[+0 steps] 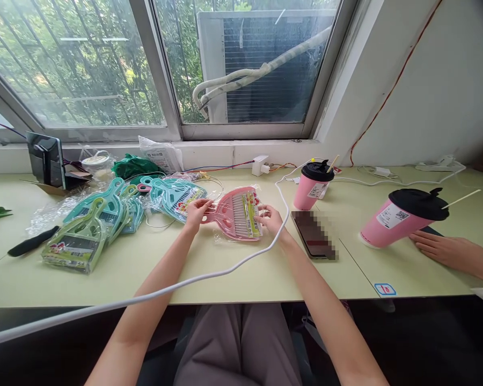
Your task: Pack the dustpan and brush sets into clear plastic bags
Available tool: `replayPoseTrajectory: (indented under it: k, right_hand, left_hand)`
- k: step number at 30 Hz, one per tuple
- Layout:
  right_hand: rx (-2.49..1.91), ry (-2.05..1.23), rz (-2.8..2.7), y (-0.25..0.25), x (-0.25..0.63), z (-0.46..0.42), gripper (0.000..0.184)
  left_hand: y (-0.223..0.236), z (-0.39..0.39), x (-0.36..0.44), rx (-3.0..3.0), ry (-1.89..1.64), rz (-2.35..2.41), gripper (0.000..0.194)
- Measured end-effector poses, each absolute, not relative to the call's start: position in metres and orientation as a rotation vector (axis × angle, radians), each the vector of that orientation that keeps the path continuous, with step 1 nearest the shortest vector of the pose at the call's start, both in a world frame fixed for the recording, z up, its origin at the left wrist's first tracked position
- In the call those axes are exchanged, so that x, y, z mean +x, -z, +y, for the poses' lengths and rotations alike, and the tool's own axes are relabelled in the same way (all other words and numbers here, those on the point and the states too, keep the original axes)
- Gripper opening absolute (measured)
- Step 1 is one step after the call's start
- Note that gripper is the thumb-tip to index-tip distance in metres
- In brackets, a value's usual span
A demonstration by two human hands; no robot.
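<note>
A pink mini dustpan and brush set (235, 214) in a clear plastic wrapper lies on the pale green table (233, 273) in front of me. My left hand (196, 211) grips its handle end with the fingers curled round it. My right hand (270, 219) pinches the wide end at the printed label. Left of it lie teal sets (173, 194) and green sets (78, 241), also wrapped.
A white cable (209, 274) crosses the table over my right wrist. A phone (314, 234) lies right of my hand, with a pink cup (314, 186) behind it. Another person's hand (446, 250) rests by a second pink cup (402, 217). A black knife (32, 241) lies at left.
</note>
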State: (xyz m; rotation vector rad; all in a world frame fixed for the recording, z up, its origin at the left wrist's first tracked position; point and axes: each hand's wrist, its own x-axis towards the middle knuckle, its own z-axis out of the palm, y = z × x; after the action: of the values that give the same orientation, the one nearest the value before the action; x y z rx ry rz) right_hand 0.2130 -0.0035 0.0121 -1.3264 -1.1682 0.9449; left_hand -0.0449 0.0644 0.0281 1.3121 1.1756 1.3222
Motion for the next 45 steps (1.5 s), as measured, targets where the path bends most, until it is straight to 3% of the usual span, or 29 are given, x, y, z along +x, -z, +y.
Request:
replayPoseTrajectory:
  k: [5,9,15,19,25,29,36,42,45]
  right_hand:
    - [-1.305,-0.649,-1.222,-0.019,0.211,-0.006,0.034]
    - [-1.163,-0.831,-1.230,-0.023,0.208,-0.011,0.030]
    - [-1.184,-1.158,-1.229,-0.021,0.207,-0.011,0.034]
    - [-1.268,-1.126,-1.112,-0.018,0.222,-0.005,0.037]
    - [-1.283,-1.005,-0.766,-0.013,0.256,-0.003,0.037]
    - [-1.287,-1.001,-0.608,-0.013,0.253,-0.003,0.036]
    - [-1.221,-0.923,-0.553,-0.013,0.219,-0.035,0.042]
    - [-1.236,-0.892,-0.711,0.005,0.198,-0.093,0.051]
    - [-1.277,-0.911,-0.768,0.009,0.194,-0.103,0.057]
  left_hand:
    - [-0.024,0.063,-0.036,1.267,-1.481,1.152,0.040]
    - [-0.023,0.065,-0.039,1.213,-1.622,1.112,0.034]
    - [-0.019,0.068,-0.039,1.263,-1.551,1.062,0.037]
    - [-0.015,0.076,-0.046,1.174,-1.565,1.158,0.032]
    - [-0.028,0.105,-0.098,0.837,-1.827,1.332,0.006]
    - [-0.041,0.133,-0.126,0.811,-1.919,1.457,0.005]
    - [-0.075,0.187,-0.095,1.357,-1.501,1.465,0.004]
    - [-0.085,0.199,-0.031,1.570,-1.569,1.489,0.019]
    - [-0.078,0.162,0.007,2.073,-1.563,1.514,0.018]
